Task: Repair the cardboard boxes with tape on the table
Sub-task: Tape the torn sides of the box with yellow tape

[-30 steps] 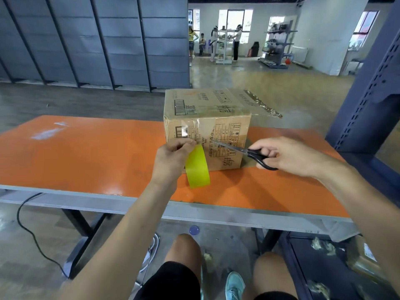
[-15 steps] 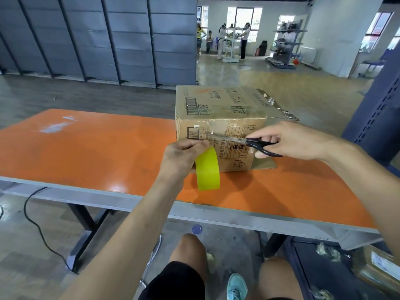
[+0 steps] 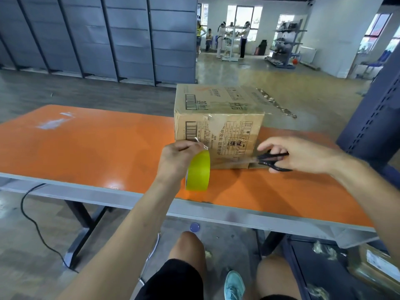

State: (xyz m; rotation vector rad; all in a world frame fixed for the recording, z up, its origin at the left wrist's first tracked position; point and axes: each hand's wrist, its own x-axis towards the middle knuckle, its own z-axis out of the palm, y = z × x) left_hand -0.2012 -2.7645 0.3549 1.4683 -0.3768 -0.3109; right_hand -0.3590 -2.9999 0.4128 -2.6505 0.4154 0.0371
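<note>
Toward the far edge of the orange table (image 3: pixel 97 148) stands a brown cardboard box (image 3: pixel 218 131). Our left hand (image 3: pixel 179 156) grips a yellow-green tape roll (image 3: pixel 198 171) at its near face, likely tensioning tape; our right hand (image 3: pixel 303 154) curls fingers through black scissors (image 3: pixel 272 161), seemingly ready to cut.

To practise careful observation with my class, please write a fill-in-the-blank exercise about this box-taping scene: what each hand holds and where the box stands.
1. The left hand grips a roll of tape whose colour is ____.
2. The right hand holds a black pair of ____.
3. The cardboard box stands on a table whose top is coloured ____.

Missing words: yellow; scissors; orange.
</note>
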